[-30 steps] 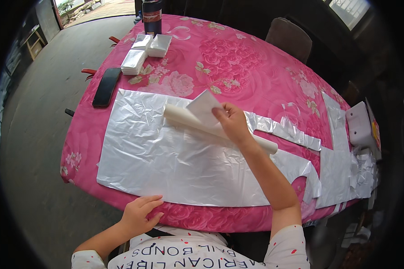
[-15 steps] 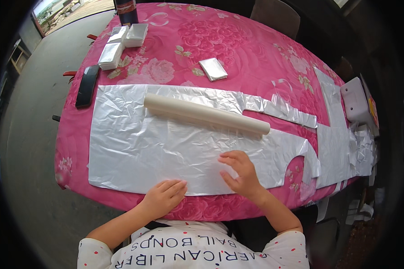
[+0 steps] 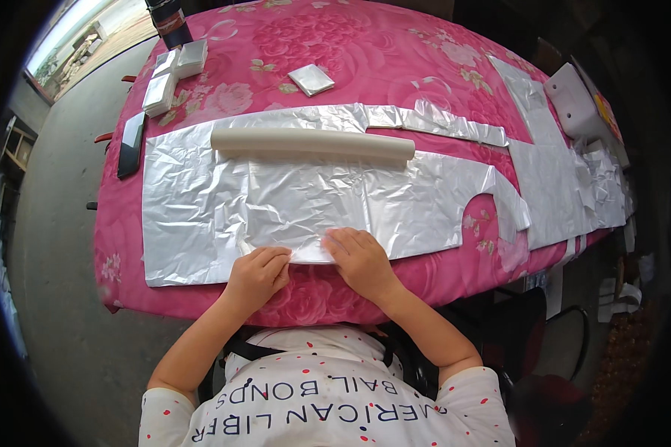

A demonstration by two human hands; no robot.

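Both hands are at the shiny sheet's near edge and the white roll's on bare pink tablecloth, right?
No, the white roll lies on the shiny sheet, not bare pink tablecloth, as the head view shows. The left hand and right hand are at the sheet's near edge.

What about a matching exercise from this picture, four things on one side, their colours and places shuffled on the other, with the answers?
Things:
1. plastic sheet
2. tube
3. phone
4. tablecloth

Descriptions:
A. pink and flowered
B. dark, near the tablecloth's left edge
C. silvery, touched by the left hand and right hand
D. pale, lying across the plastic sheet

Pairs: 1-C, 2-D, 3-B, 4-A
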